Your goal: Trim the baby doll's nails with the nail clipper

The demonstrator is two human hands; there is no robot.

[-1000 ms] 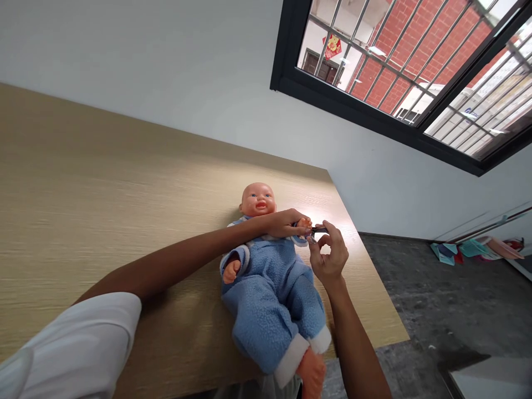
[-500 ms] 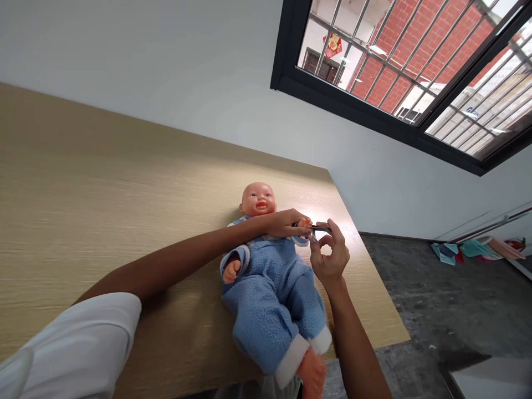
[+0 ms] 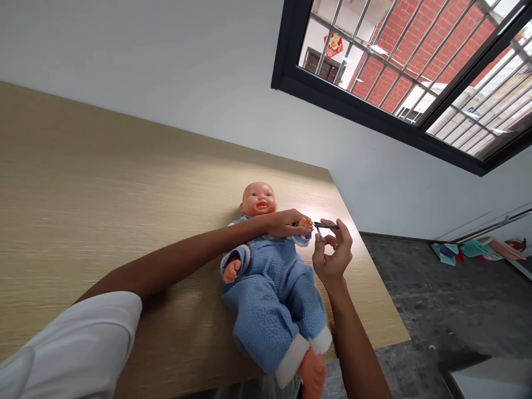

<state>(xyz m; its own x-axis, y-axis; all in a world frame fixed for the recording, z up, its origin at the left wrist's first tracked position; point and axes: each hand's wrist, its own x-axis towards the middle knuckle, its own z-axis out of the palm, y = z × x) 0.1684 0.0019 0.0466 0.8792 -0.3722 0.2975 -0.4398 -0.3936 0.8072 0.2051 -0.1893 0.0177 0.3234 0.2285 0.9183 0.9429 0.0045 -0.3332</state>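
A baby doll [image 3: 270, 288] in a blue fleece outfit with white cuffs lies on its back, its bare foot toward me. Across its chest reaches my left arm, and my left hand [image 3: 288, 223] is closed around the doll's hand [image 3: 305, 223], whose small fingers poke out. My right hand [image 3: 333, 255] pinches metal nail clippers [image 3: 326, 225] between thumb and fingers, the lever standing away from the body. The clippers' jaws point left, a small gap from the doll's fingers.
Beneath the doll is a light wood table [image 3: 124, 183], its right edge close to my right arm. A white wall and a barred window [image 3: 390, 61] stand behind. Coloured cloths [image 3: 477, 249] lie on the dark floor [image 3: 415, 282] at right.
My right hand has drawn the nail clippers slightly to the right, away from the doll's fingers, and their lever has spread wider. My left hand and the doll stay put.
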